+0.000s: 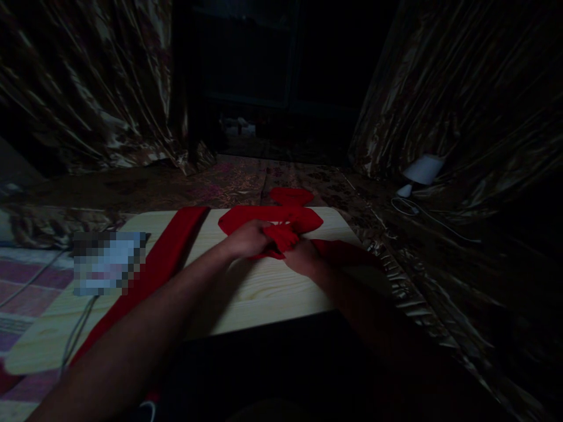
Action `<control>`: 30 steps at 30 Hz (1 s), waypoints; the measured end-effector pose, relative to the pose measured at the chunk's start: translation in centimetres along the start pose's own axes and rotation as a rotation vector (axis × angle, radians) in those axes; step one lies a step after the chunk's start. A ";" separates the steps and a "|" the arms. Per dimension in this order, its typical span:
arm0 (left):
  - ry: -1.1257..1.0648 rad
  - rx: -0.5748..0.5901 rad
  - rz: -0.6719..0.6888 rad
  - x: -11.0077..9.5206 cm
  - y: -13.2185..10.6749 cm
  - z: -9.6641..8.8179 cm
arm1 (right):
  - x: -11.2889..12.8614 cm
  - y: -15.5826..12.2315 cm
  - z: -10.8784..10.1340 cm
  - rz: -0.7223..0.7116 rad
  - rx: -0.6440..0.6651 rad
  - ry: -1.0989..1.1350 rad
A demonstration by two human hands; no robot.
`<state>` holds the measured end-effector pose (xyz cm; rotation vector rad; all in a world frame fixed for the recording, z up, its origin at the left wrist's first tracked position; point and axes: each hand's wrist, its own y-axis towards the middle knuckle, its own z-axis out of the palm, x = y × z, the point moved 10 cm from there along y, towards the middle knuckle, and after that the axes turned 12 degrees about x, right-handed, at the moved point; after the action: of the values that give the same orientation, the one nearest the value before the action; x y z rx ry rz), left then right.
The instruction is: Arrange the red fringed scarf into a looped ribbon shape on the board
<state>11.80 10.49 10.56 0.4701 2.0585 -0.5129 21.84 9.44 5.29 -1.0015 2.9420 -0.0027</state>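
Note:
Both my hands meet over the light wooden table (264,299), closed on a bunched red cloth (281,235). My left hand (248,239) grips its left side, and my right hand (302,258) grips its lower right side. Between them the cloth is gathered into small pleats. Wide loops of the same red fabric spread behind the hands, one part reaching past the table's far edge. More red fabric trails to the right beyond my right hand. The fingertips are partly hidden in the cloth, and the light is dim.
A long red strip (176,252) lies across the table's left part, passing under my left forearm. Left of it is a blurred-out flat object (109,261) with a cable. A small white lamp (424,170) stands at the back right. Patterned curtains (109,88) hang behind.

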 end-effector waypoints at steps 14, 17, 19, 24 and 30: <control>0.674 0.110 0.247 3.2 -4.8 10.0 | -0.9 -5.0 -0.8 -0.149 0.082 -0.108; 0.643 0.122 0.233 3.7 -4.9 9.7 | -2.7 -4.5 -1.2 -0.024 0.068 -0.064; 0.616 0.129 0.237 3.9 -4.9 9.5 | -4.0 -4.2 -1.3 0.055 0.057 0.001; 0.576 0.101 0.256 4.4 -4.9 9.4 | -6.0 -3.7 -0.4 0.170 0.143 0.265; 0.539 0.011 0.333 4.4 -5.3 9.1 | -3.7 -5.0 -1.9 0.010 0.177 0.027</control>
<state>13.24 1.76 3.32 1.0251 2.4122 -0.2065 27.75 7.71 7.34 -0.9682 2.9076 -0.2737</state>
